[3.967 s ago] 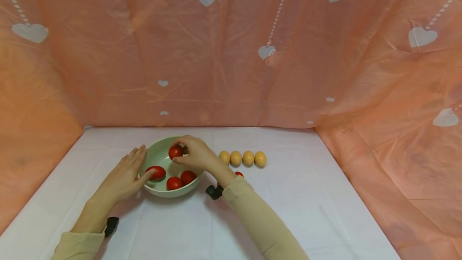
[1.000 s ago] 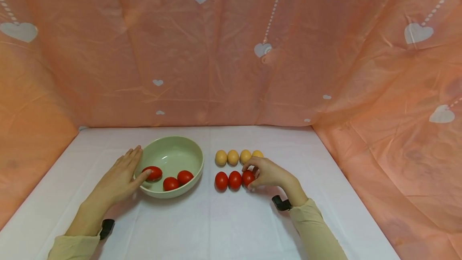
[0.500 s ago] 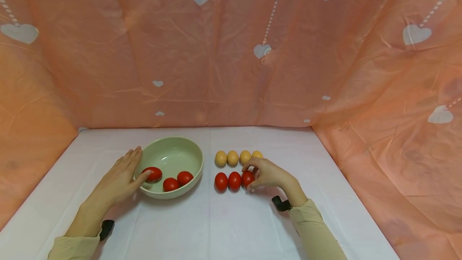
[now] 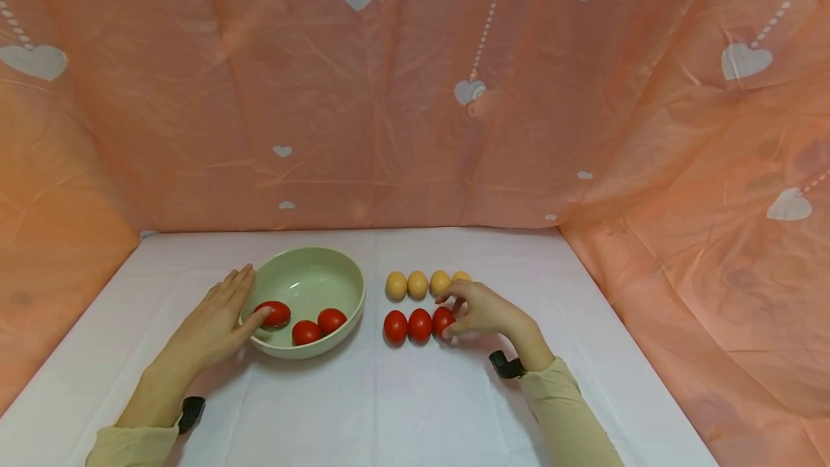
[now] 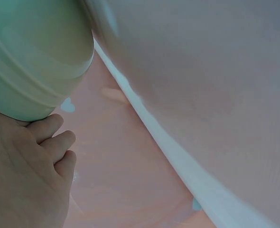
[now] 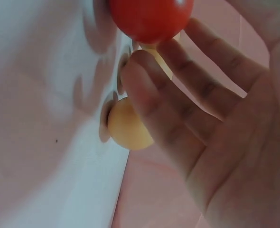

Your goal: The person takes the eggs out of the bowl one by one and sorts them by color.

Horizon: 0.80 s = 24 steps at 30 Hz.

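In the head view my left hand [image 4: 210, 326] rests against the left side of a pale green bowl [image 4: 318, 272]. Its fingers lie straight along the outside and its thumb reaches over the rim. Three glossy red egg-shaped pieces lie inside, one red piece [image 4: 275, 314] beside that thumb. My right hand [image 4: 483, 312] is at the right end of a row of three red pieces [image 4: 420, 326] on the table. Its fingers are loosely bent and spread around the end red piece [image 6: 152, 19], without gripping it. Part of that piece is hidden in the head view.
Behind the red row stands a row of several yellow egg-shaped pieces [image 4: 418, 285]; my right hand partly covers the rightmost. A white cloth [image 4: 337, 409] covers the table. Orange sheeting with hearts [image 4: 389, 128] encloses its back and sides.
Four seconds ago my right hand held a red piece over the bowl; that piece now stands at the row's right end. Since half a second ago, the right fingers have loosened slightly. My left hand stays put.
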{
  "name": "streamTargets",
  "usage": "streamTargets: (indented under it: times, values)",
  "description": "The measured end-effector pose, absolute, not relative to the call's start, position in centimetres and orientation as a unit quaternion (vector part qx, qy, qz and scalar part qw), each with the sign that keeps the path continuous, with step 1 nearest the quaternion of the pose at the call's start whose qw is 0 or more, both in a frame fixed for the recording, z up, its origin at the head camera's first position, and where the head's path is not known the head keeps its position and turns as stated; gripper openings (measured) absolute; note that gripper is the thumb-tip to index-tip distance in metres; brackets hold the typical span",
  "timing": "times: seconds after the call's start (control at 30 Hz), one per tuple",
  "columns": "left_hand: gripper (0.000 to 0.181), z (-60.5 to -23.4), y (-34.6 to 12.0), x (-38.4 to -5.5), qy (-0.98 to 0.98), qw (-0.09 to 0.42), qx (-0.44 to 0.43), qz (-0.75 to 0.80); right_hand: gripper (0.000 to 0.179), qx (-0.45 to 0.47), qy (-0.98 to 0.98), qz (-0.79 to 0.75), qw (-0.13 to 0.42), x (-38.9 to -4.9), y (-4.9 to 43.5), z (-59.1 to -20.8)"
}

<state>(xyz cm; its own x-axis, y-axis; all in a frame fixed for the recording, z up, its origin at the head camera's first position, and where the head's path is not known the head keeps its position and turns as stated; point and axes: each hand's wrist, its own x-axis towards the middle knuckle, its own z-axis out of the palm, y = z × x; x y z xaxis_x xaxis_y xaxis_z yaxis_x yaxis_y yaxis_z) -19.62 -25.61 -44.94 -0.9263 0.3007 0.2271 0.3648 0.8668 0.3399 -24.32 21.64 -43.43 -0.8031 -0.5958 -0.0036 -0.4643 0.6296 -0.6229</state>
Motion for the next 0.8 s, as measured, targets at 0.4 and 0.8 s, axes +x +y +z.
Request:
streamTargets:
  times: [0.4,0.8]
  values:
    - [0.086,-44.9,-25.6,-19.7,-0.962,0.077,-0.173,-0.196,0.044,-0.331,0.867,-0.37,-0.042,-24.0,19.3,-43.0]
    - [0.087,-44.7,-25.5,-19.6,-0.964,0.074,-0.17,-0.193,0.045,-0.379,0.842,-0.381,-0.057,-22.8,12.4,-41.1]
